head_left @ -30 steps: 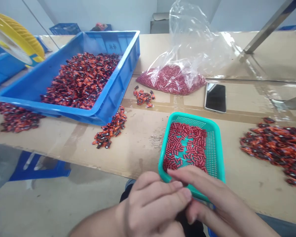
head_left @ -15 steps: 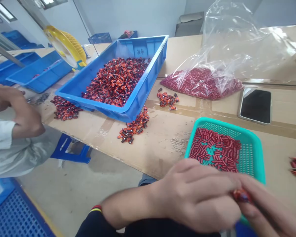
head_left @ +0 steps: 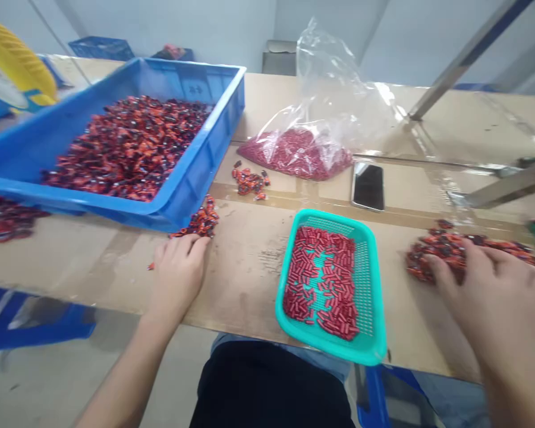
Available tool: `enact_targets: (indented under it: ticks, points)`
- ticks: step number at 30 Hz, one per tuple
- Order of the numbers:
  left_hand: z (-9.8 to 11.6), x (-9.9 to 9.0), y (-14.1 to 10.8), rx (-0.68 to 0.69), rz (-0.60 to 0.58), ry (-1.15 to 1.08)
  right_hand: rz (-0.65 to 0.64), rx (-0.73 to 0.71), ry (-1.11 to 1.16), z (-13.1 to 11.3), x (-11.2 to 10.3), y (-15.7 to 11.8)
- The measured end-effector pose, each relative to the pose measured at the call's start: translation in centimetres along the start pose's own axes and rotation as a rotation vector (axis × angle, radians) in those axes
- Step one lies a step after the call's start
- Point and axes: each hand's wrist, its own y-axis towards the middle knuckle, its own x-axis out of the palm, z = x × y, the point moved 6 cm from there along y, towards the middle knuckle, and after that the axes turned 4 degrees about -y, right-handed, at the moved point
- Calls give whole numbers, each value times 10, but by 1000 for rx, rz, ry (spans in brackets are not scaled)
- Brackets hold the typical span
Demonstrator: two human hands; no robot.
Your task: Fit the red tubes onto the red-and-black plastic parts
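My left hand [head_left: 181, 267] rests on a small pile of orange-and-black parts [head_left: 205, 219] beside the blue bin. Its fingers are bent and slightly apart, with the tips partly hidden. My right hand [head_left: 494, 291] reaches over another pile of the same orange-and-black parts [head_left: 441, 252] on the right, its thumb spread from the fingers. Nothing shows between them. Between both hands stands a green basket [head_left: 377, 297] of short dark-red tubes [head_left: 339, 282].
A large blue bin [head_left: 225, 128] full of orange-and-black parts stands at left. Behind the basket lie a clear bag [head_left: 294, 154] of red pieces, a phone [head_left: 368, 186] and a few loose parts [head_left: 249, 181]. Metal bars [head_left: 468, 59] rise at right; a yellow fan [head_left: 22, 59] stands far left.
My hands were together over the basket with a small orange-and-black part at the fingers. Now they are apart, one at each side pile. The view has turned right.
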Motion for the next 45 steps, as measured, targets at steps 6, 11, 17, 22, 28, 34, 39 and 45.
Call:
enact_targets:
  ticks: [6,11,17,22,28,34,39,45]
  points:
    - [15,-16,4,-146,97,-379,-311,-515,485,-137,-38,-10]
    - [41,-8,1,-556,108,-1214,-619,-743,573,-202,-34,-25]
    - [82,16,-3,-853,-159,-1755,-564,-708,589,-208,-17,-25]
    - [100,17,-8,-899,-269,-1858,-516,-589,721,-197,-30,-13]
    - [113,-9,-10,-589,-99,-1692,-641,-197,1067,-176,-42,-5]
    - [132,-45,-8,-106,32,-1408,-644,-22,1422,-182,-62,-8]
    - [139,-58,-2,11,45,-1316,-322,-170,1304,-186,-90,1]
    - [144,-62,-2,-8,51,-1320,-207,-262,1251,-192,-97,-1]
